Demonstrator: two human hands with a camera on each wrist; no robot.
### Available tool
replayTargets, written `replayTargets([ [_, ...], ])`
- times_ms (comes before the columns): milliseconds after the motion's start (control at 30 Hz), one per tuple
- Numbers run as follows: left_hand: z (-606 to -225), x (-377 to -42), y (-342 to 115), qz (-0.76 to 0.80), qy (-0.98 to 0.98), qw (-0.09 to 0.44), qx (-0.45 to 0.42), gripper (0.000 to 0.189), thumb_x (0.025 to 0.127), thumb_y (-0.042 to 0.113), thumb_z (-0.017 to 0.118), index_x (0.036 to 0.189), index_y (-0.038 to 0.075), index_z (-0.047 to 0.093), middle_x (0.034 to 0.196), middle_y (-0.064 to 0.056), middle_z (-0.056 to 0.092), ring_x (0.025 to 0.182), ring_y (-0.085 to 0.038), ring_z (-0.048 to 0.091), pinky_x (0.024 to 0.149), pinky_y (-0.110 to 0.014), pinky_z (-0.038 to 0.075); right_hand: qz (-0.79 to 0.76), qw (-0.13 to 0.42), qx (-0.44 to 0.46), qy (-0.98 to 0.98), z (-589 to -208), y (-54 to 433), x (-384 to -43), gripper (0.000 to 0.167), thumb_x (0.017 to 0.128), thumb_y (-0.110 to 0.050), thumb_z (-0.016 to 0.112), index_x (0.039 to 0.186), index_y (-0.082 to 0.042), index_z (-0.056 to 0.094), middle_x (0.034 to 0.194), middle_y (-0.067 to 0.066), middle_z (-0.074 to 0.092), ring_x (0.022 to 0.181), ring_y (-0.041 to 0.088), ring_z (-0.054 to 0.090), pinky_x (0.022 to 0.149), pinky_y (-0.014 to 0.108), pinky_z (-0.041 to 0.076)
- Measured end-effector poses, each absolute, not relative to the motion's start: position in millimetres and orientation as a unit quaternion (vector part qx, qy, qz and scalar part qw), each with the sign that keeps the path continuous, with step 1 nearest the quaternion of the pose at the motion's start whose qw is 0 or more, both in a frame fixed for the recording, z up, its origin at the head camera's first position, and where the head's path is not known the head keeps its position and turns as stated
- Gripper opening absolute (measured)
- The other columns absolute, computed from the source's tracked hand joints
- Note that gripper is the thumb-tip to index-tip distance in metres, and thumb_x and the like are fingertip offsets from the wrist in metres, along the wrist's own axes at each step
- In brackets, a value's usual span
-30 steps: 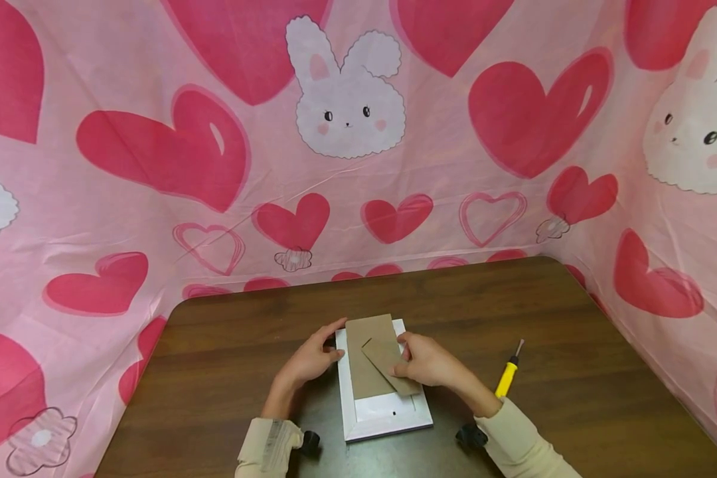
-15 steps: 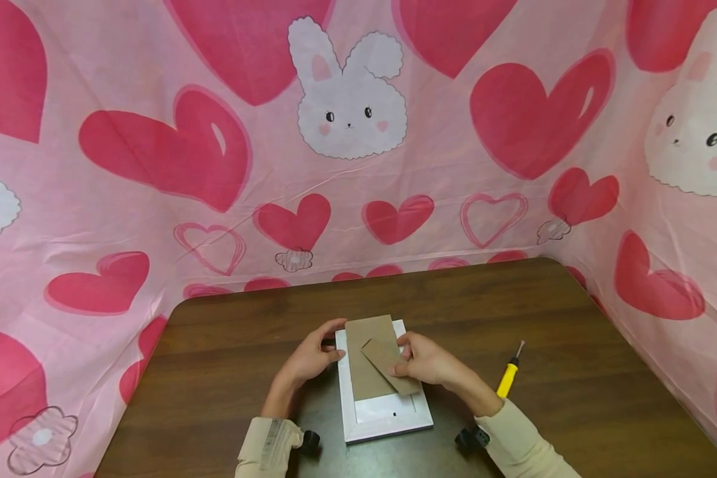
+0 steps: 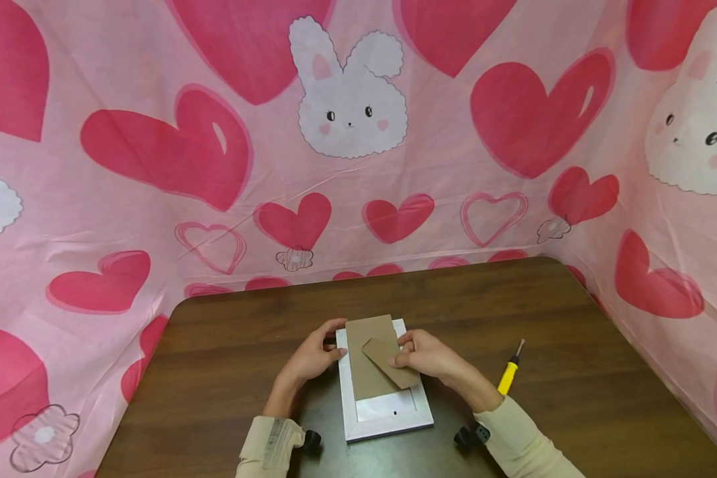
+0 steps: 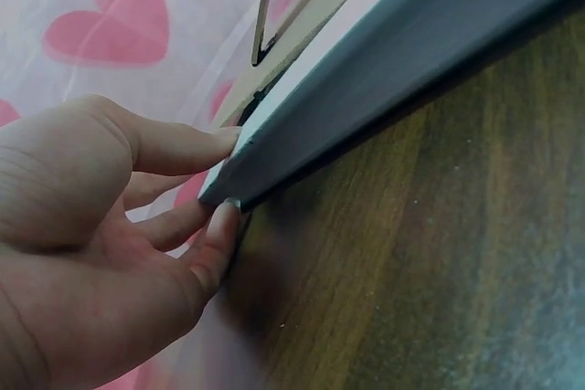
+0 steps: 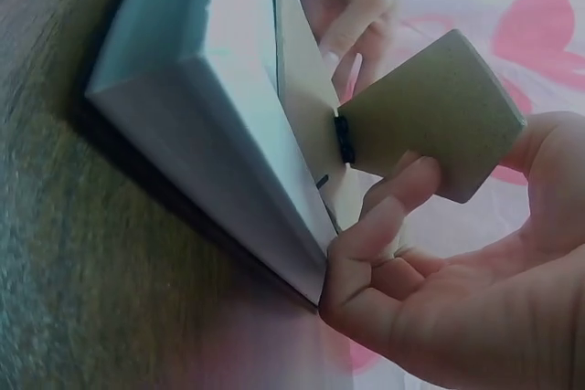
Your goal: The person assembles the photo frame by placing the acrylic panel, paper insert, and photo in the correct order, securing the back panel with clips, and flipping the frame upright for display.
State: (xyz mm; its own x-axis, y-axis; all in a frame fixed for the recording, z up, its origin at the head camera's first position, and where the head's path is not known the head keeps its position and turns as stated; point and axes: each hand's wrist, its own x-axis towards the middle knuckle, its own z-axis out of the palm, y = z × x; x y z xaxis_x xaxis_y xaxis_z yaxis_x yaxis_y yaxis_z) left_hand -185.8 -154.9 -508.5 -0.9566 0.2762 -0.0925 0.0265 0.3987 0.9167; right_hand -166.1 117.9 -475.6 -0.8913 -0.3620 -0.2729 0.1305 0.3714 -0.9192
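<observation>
A white picture frame lies back side up on the table, its brown backing board not covering the end nearest me. From the board rises a brown easel leg, tilted up on a black hinge in the right wrist view. My left hand holds the frame's left edge, thumb on top and fingertips along the side in the left wrist view. On the other side, my right hand pinches the easel leg between thumb and finger. Other fingers of that hand touch the frame's side.
A yellow-handled screwdriver lies on the dark wooden table, right of the frame by the right forearm. Pink cloth with hearts and rabbits hangs behind the table and at its sides. Black wrist cameras sit below both hands.
The easel leg's free end has risen slightly away from me, and my right thumb has slid a little left on it. The left hand and the frame look unmoved.
</observation>
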Motion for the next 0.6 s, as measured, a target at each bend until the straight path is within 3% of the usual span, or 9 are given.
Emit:
replayTargets([
  [133,-508,-185,-154,0.542,0.828,0.106,0.096,0.056,0.092,-0.008,0.069,0.145,0.001,0.054,0.138,-0.024,0.06,0.119,-0.034,0.059,0.096,-0.037,0.055,-0.549,0.23,-0.081,0.8,-477,120,-167,0.053,0.086,-0.01,0.078,0.125,0.015,0.052,0.072,-0.001,0.058,0.07,0.012,0.056,0.073,0.027,0.047],
  [333,-510,-183,-153,0.521,0.841,0.084,0.118,0.031,0.092,-0.009,0.067,0.122,0.001,0.066,0.122,-0.02,0.066,0.111,-0.029,0.064,0.093,-0.03,0.055,-0.564,0.26,-0.099,0.777,-478,120,-165,0.05,0.084,-0.006,0.076,0.123,0.016,0.053,0.072,-0.002,0.06,0.07,0.01,0.056,0.067,0.023,0.047],
  [600,-509,-180,-151,0.518,0.846,0.081,0.095,0.035,0.091,-0.009,0.066,0.126,-0.002,0.066,0.13,-0.023,0.066,0.11,-0.032,0.069,0.093,-0.036,0.057,-0.533,0.203,-0.112,0.814,-476,118,-150,0.05,0.085,-0.008,0.077,0.125,0.013,0.057,0.075,0.0,0.058,0.067,0.012,0.054,0.061,0.024,0.044],
])
